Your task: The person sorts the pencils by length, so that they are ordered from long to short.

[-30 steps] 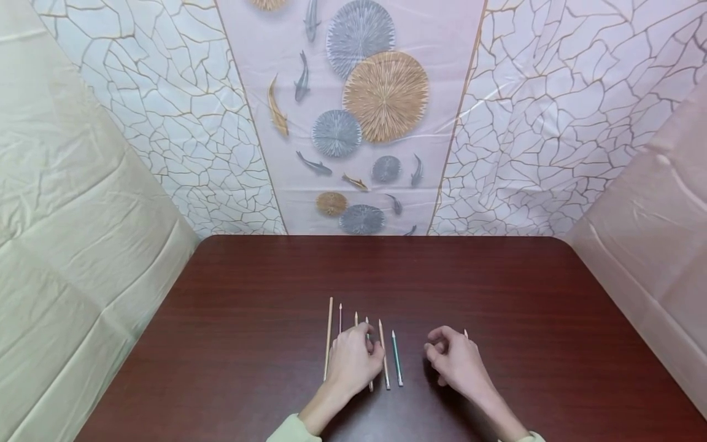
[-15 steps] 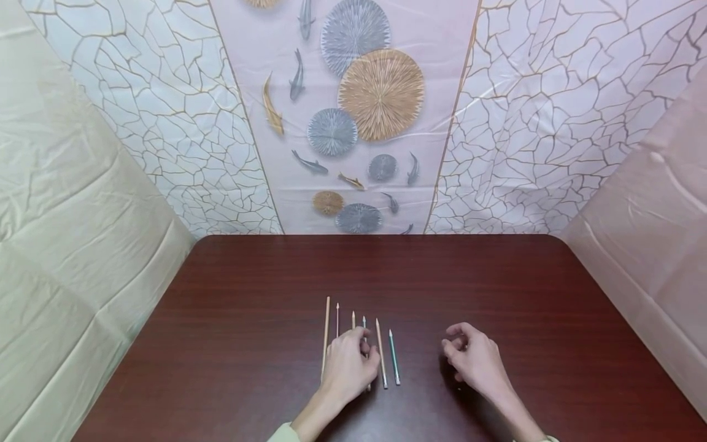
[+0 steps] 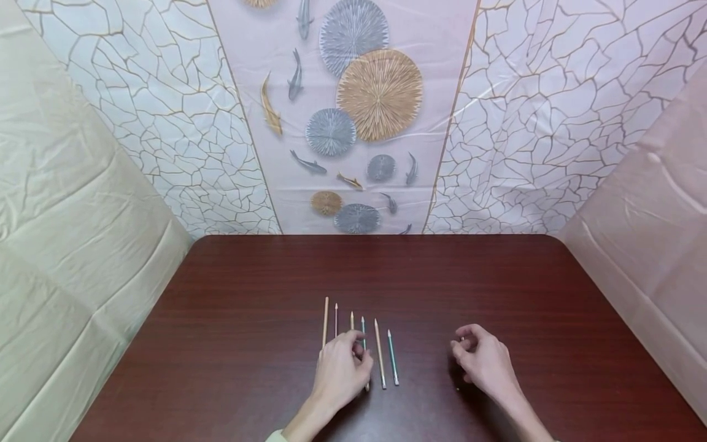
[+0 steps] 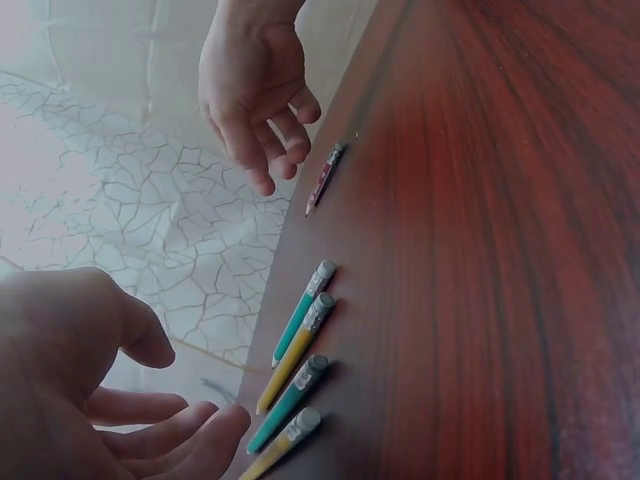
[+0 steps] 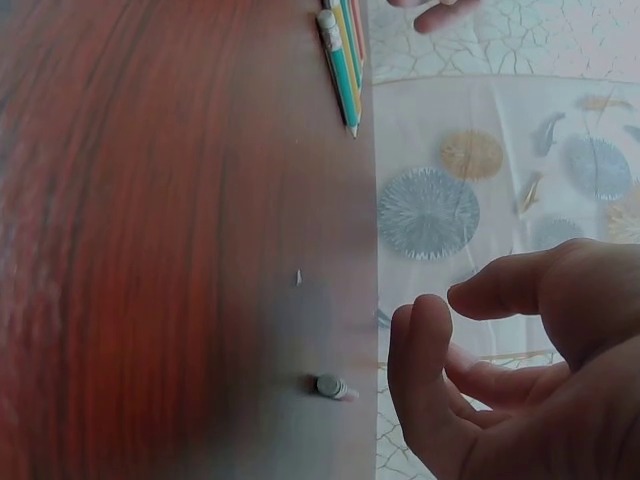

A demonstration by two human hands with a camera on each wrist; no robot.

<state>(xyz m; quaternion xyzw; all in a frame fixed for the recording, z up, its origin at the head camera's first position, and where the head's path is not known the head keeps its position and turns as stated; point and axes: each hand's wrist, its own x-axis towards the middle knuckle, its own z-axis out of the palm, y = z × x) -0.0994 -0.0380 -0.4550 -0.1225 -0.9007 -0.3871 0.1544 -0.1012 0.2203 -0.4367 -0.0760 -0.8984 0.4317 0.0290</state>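
Several pencils lie in a fanned row on the table, points away from me. They include a teal pencil [image 3: 393, 359] at the right end, a yellow pencil [image 3: 379, 356] beside it and a purple pencil [image 3: 336, 319] further left. My left hand [image 3: 341, 368] hovers over the left part of the row and hides the lower ends; its fingers are loosely bent around nothing. Apart from the row, my right hand [image 3: 486, 362] hangs above the table with bent fingers, also holding nothing. Near it lies a dark red patterned pencil [image 4: 325, 180], mostly hidden by that hand in the head view.
The dark red-brown wooden table [image 3: 248, 368] has a patterned cloth backdrop [image 3: 353, 184] behind it and pale cloth at both sides. A tiny pale chip [image 5: 298, 277] lies on the table near the right hand.
My right hand has moved right, away from the row, and now covers most of the lone pencil whose tip showed earlier. The left hand has shifted slightly left and nearer; the row's pencils stay in place.
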